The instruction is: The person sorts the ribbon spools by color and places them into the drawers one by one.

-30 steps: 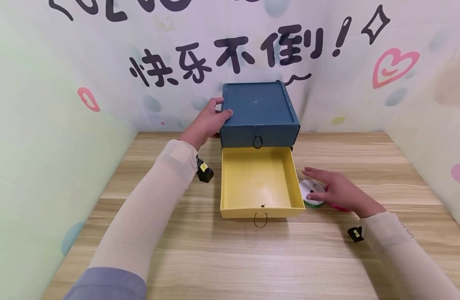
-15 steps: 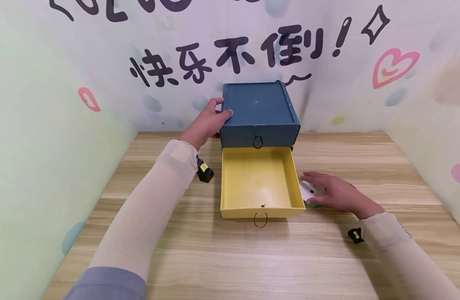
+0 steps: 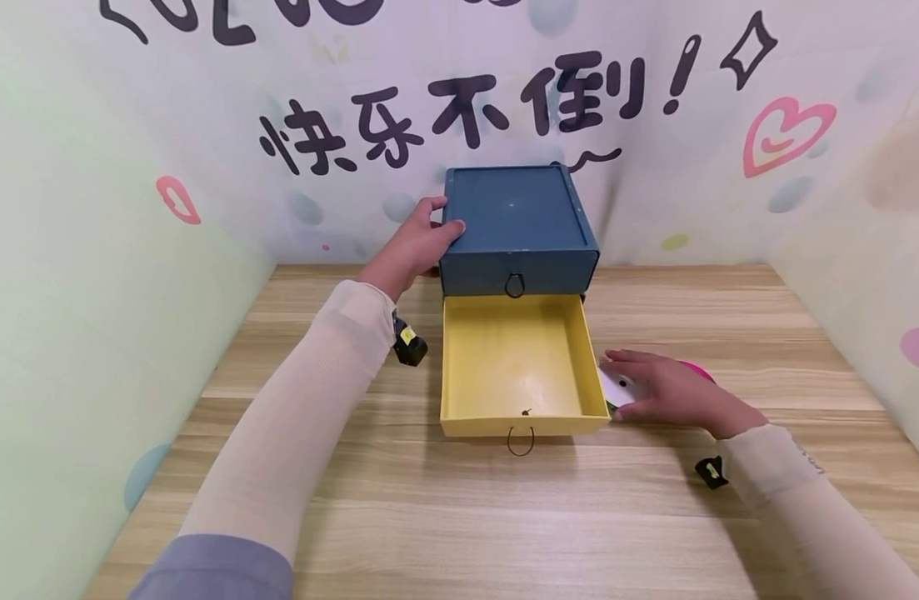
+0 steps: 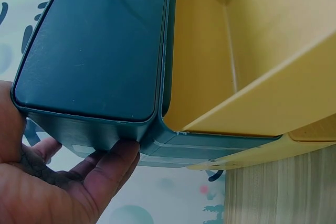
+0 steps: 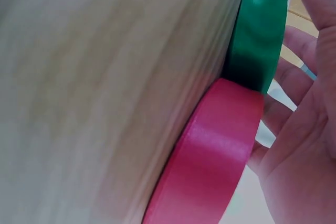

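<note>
A blue drawer box (image 3: 515, 208) stands against the back wall, above a pulled-out yellow drawer (image 3: 525, 425). My left hand (image 3: 417, 246) grips the box's left side, thumb on its top edge; in the left wrist view, fingers (image 4: 113, 169) press its side. Right of the drawer, my right hand (image 3: 672, 392) spans a roll of green ribbon (image 5: 261, 30) with a white face. The thumb is at its near edge and the fingers reach across the face. A roll of pink ribbon (image 5: 210, 153) touches the green one, mostly hidden under the hand in the head view.
The rolls lie on a wood-grain table (image 3: 519, 525) close beside the drawer's right wall. Wire loop pulls (image 3: 521, 442) hang on both drawer fronts. A printed cloth (image 3: 339, 225) with black lettering encloses the back and sides.
My right hand has lowered onto the green ribbon roll, its thumb and fingers coming to the roll's edges. More pink ribbon shows behind the hand. The left hand stays put.
</note>
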`<state>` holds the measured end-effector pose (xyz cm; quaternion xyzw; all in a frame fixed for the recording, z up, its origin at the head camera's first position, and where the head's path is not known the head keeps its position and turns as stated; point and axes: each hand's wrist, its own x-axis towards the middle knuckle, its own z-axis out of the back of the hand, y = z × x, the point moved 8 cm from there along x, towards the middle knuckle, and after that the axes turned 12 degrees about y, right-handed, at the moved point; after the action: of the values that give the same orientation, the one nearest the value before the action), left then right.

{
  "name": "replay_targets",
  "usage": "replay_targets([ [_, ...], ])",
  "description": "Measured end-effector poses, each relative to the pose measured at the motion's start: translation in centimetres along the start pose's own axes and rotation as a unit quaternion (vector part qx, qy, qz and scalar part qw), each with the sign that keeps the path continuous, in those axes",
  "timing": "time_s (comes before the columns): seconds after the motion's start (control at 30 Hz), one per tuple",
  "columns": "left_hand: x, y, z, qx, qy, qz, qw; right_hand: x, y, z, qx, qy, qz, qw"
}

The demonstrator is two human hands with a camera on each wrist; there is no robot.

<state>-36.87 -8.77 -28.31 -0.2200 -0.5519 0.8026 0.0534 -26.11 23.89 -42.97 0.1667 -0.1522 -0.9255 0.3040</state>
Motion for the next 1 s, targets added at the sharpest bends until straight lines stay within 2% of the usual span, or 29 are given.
replay_targets([
  [0.57, 0.1, 0.1, 0.0, 0.0, -0.003, 0.0, 1.0, 0.0, -0.1, -0.4, -0.029, -0.004, 0.005, 0.9996],
  [0.73, 0.1, 0.1, 0.0, -0.002, -0.005, 0.0, 1.0, -0.1, -0.1, 0.0, -0.024, -0.017, -0.005, 0.9995],
  [1.0, 0.2, 0.1, 0.0, 0.002, -0.006, 0.001, 1.0, -0.6, 0.4, 1.3, -0.031, -0.046, 0.005, 0.9984],
])
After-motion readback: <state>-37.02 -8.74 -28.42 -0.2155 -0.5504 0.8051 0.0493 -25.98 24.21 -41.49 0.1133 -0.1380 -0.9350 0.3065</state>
